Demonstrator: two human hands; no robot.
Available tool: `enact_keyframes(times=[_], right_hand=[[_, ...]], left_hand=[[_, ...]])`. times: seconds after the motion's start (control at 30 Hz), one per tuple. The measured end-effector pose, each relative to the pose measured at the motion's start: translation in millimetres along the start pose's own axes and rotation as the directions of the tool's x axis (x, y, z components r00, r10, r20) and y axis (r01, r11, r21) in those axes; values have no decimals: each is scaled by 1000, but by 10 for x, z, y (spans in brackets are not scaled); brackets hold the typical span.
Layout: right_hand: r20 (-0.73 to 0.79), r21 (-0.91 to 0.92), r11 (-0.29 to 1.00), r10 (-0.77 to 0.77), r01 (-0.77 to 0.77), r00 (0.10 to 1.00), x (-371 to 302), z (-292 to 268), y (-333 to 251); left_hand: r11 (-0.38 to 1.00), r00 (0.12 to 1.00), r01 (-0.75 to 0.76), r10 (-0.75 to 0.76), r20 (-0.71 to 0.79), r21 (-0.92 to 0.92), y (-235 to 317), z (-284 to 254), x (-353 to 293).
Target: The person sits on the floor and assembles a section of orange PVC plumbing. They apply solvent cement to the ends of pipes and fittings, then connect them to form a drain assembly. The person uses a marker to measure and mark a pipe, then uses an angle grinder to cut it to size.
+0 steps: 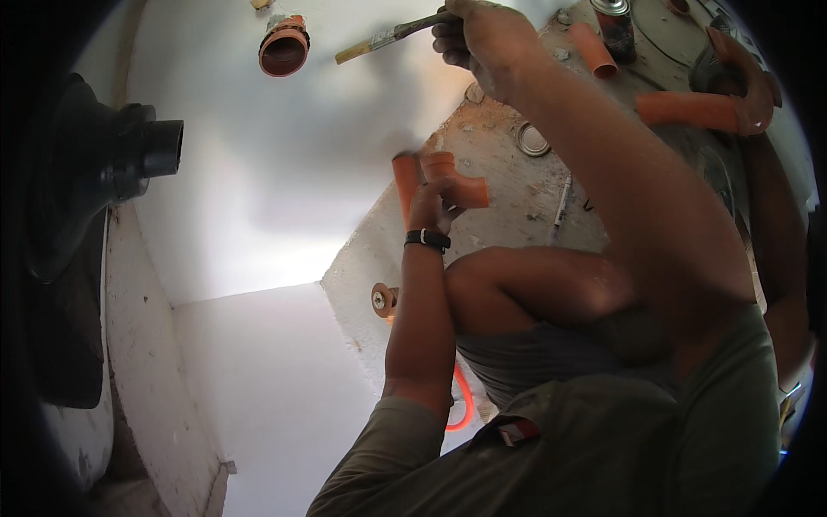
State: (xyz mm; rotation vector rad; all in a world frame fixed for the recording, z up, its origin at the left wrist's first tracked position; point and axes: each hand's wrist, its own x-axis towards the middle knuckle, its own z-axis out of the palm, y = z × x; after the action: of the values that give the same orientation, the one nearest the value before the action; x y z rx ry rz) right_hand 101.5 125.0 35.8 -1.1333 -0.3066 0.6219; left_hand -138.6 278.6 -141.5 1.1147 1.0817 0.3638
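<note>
My left hand (431,202), with a black band at the wrist, is closed round an orange pipe fitting (469,191) with a curved branch. Right beside it, an orange straight pipe (403,183) stands near the wall; whether the two are joined I cannot tell. Higher up, my right hand (491,43) grips a paintbrush (388,39) by its dark handle. The brush's yellowish bristles point left, toward an orange pipe socket (284,53) that comes out of the white wall, and they are apart from it.
Another person's hand (758,102) holds an orange pipe (689,110) at the right. Nearby on the rough floor are a short orange pipe (594,50), a dark can (615,30), a round lid (533,140) and a pen-like stick (562,207). A black pipe (159,148) juts out at the left.
</note>
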Motion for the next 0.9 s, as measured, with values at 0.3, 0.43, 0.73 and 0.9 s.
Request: enact_keyframes(times=[0.3,0.43,0.73,0.9], right_hand=[[161,-838,470,-274,278,948,-281,-1484,145],[333,-842,372,-213,391,919,-387,-1606,647],[49,-723,662,-237,198,970,-492,-1889,790],[-258,-372,903,124,-217,958,-484,-2184,943]], left_hand=[[1000,1000,-6,6,0,26,56,48,-18],[999,1000,-14,15,-11,47,104,91,-88],[995,998,1,5,-59,104,52,58,-30],[994,1000,-4,3,4,107,50,69,-13]])
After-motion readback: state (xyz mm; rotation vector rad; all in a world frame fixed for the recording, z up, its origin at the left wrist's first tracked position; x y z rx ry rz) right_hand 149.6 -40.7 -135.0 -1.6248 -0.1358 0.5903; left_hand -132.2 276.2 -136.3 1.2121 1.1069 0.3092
